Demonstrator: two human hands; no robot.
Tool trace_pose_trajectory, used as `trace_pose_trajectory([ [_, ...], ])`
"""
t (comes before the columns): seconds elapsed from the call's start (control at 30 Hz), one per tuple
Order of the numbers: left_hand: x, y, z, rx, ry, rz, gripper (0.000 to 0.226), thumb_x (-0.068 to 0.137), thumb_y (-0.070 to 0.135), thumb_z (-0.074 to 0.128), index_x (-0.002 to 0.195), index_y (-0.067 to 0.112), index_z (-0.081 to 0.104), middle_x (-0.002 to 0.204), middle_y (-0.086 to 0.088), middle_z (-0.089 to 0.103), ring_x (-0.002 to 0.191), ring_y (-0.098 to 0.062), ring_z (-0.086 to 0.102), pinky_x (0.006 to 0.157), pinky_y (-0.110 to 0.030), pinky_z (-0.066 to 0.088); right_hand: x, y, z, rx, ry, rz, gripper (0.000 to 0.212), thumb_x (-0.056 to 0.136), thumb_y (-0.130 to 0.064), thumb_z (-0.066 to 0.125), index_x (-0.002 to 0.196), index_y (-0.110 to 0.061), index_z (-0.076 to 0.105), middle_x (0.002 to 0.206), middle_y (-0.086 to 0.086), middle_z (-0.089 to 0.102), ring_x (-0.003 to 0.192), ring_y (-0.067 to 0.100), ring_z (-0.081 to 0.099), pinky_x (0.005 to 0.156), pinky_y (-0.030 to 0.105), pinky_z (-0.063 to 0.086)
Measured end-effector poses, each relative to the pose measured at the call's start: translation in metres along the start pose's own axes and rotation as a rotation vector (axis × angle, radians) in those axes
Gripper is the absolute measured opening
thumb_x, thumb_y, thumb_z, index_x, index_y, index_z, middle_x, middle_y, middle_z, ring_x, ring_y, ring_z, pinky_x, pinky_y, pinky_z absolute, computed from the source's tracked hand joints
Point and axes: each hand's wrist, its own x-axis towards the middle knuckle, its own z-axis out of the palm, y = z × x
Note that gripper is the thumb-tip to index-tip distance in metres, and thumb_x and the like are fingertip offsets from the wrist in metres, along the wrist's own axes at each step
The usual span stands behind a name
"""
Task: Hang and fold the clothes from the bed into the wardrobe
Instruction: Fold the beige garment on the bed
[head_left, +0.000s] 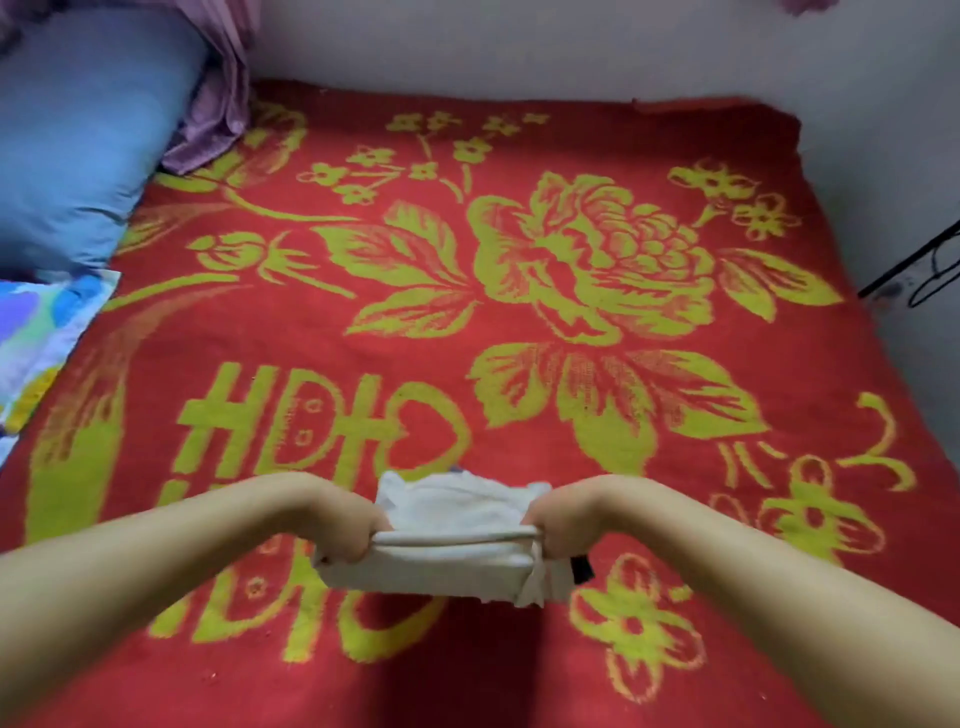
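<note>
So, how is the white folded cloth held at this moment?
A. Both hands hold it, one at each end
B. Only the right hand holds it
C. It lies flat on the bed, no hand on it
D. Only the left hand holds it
A: the left hand and the right hand each grip one end of the white folded cloth above the red blanket.
</note>
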Motion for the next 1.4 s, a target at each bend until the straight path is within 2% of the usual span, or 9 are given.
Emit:
trace_pose_trajectory([
  [0.4, -0.143, -0.036, -0.122, -0.098, 0.784, 0.011, 0.045, 0.071, -0.009, 0.031, 0.095, 0.011, 0.063, 0.081, -0.011, 0.060, 0.067, -0.026, 0.056, 0.054, -0.029, 0.042, -0.099, -0.025, -0.153, 0.019, 0.822, 0.168, 0.024, 0.079, 0.002, 0.044, 0.088, -0.006, 0.065, 0.083, 0.010, 0.066, 0.078, 0.027, 0.059, 0.065, 0.035, 0.048],
  [0.57, -0.097, -0.050, -0.060, -0.062, 0.842, 0.091, 0.068, 0.074, -0.009, 0.035, 0.127, 0.030, 0.055, 0.113, -0.006, 0.064, 0.097, -0.025, 0.059, 0.075, -0.032, 0.047, -0.064, -0.037, -0.111, 0.005, 0.702, 0.070, 0.021, 0.082, -0.011, 0.057, 0.089, -0.028, 0.066, 0.087, -0.004, 0.067, 0.082, 0.018, 0.062, 0.066, 0.028, 0.047],
  [0.7, -0.014, -0.057, 0.030, 0.085, 0.871, 0.060, 0.077, 0.081, -0.005, 0.042, 0.148, 0.024, 0.018, 0.153, -0.004, 0.028, 0.140, -0.022, 0.027, 0.110, -0.034, 0.029, 0.009, -0.033, -0.024, -0.183, 0.707, 0.122, 0.051, 0.089, -0.007, 0.040, 0.133, -0.032, 0.046, 0.129, -0.005, 0.051, 0.126, 0.023, 0.043, 0.095, 0.040, 0.041],
  [0.87, 0.046, -0.051, 0.134, 0.231, 0.504, 0.022, 0.078, 0.085, -0.007, 0.038, 0.149, 0.019, 0.001, 0.158, -0.009, 0.009, 0.145, -0.027, 0.011, 0.113, -0.043, 0.023, 0.068, -0.061, 0.086, -0.179, 0.337, 0.076, 0.052, 0.094, -0.006, 0.038, 0.143, -0.023, 0.032, 0.142, 0.003, 0.037, 0.137, 0.024, 0.027, 0.109, 0.053, 0.023],
  [1.0, 0.051, -0.066, 0.141, -0.025, 0.260, 0.134, 0.075, 0.079, -0.009, 0.039, 0.147, 0.021, 0.030, 0.151, -0.001, 0.033, 0.139, -0.020, 0.031, 0.110, -0.028, 0.029, 0.085, -0.062, 0.101, 0.074, 0.121, -0.026, 0.041, 0.092, -0.008, 0.046, 0.131, -0.022, 0.050, 0.132, 0.004, 0.053, 0.122, 0.023, 0.049, 0.098, 0.038, 0.038],
  [1.07, 0.048, -0.080, 0.111, -0.136, 0.232, 0.150, 0.055, 0.074, -0.008, 0.038, 0.110, 0.027, 0.061, 0.111, 0.002, 0.063, 0.101, -0.015, 0.058, 0.080, -0.023, 0.045, 0.086, -0.050, 0.076, 0.208, 0.121, -0.023, 0.028, 0.085, -0.004, 0.052, 0.108, -0.017, 0.063, 0.106, 0.003, 0.066, 0.097, 0.020, 0.059, 0.075, 0.029, 0.043],
  [1.17, 0.047, -0.102, 0.039, -0.120, 0.358, 0.068, 0.022, 0.073, -0.004, 0.038, 0.069, 0.017, 0.046, 0.074, -0.006, 0.054, 0.064, -0.016, 0.045, 0.056, -0.035, 0.038, 0.088, -0.024, 0.012, 0.240, 0.193, 0.123, 0.018, 0.077, 0.002, 0.053, 0.074, -0.015, 0.056, 0.078, 0.003, 0.058, 0.076, 0.019, 0.053, 0.054, 0.028, 0.036],
  [1.3, 0.055, -0.115, -0.039, -0.048, 0.728, -0.098, 0.027, 0.086, 0.005, 0.045, 0.106, 0.018, 0.058, 0.119, -0.014, 0.061, 0.100, -0.026, 0.055, 0.082, -0.035, 0.043, 0.104, 0.009, -0.049, 0.297, 0.587, 0.334, 0.031, 0.086, -0.008, 0.049, 0.116, -0.015, 0.055, 0.116, 0.012, 0.060, 0.104, 0.027, 0.055, 0.081, 0.036, 0.046],
  [1.4, 0.080, -0.096, -0.034, 0.105, 0.881, -0.150, 0.067, 0.095, 0.038, 0.045, 0.151, 0.022, 0.013, 0.159, -0.007, 0.012, 0.146, -0.022, 0.011, 0.115, -0.052, 0.011, 0.127, -0.002, -0.036, 0.184, 0.746, 0.453, 0.069, 0.092, -0.015, 0.047, 0.151, -0.023, 0.013, 0.158, 0.007, 0.016, 0.146, 0.029, 0.009, 0.114, 0.053, 0.018],
])
